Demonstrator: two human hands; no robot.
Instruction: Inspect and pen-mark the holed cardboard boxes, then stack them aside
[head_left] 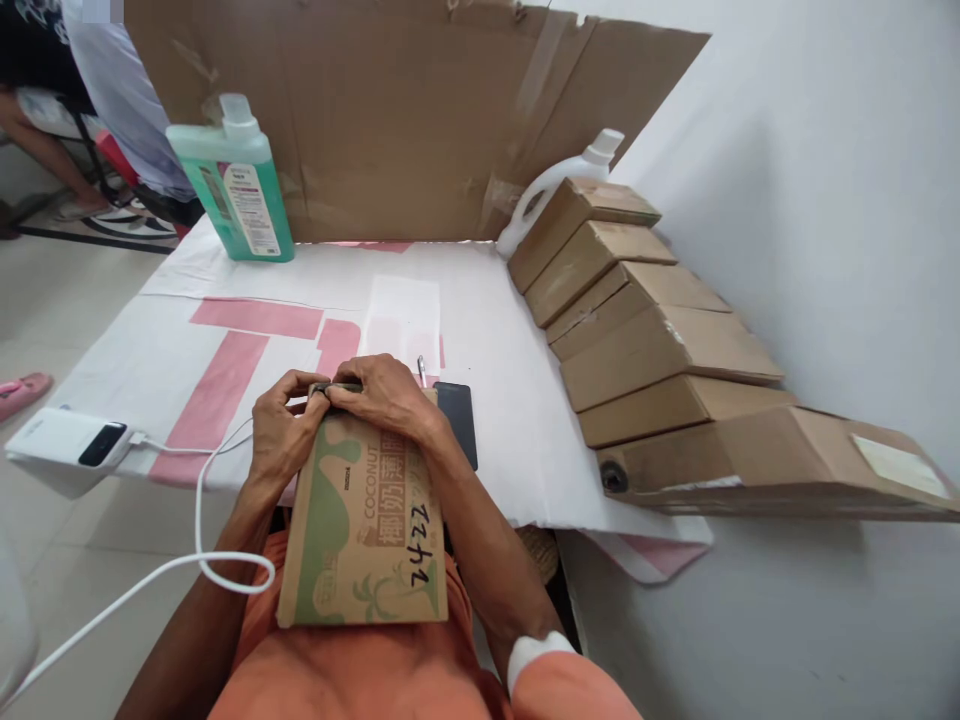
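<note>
A brown cardboard box [360, 540] with green print, the word COCONUT and handwritten marks leans against my body at the table's front edge. At its far left corner, my left hand [289, 420] has its fingers bent and pinched on the edge. My right hand [386, 390] lies across the far end, thumb and fingers closed at the same corner, close to the left thumb. Whatever lies under the fingertips is hidden. Just right of the box, a dark flat phone-like slab [459, 425] rests on the table, and a pen [421, 372] lies behind it.
Several cardboard boxes [637, 350] stand in a row along the right wall. A green liquid bottle [236, 190] and a white jug [555, 190] stand before a cardboard panel [390, 120]. A power bank [71, 440] with a white cable sits left. Another person [124, 95] is at upper left.
</note>
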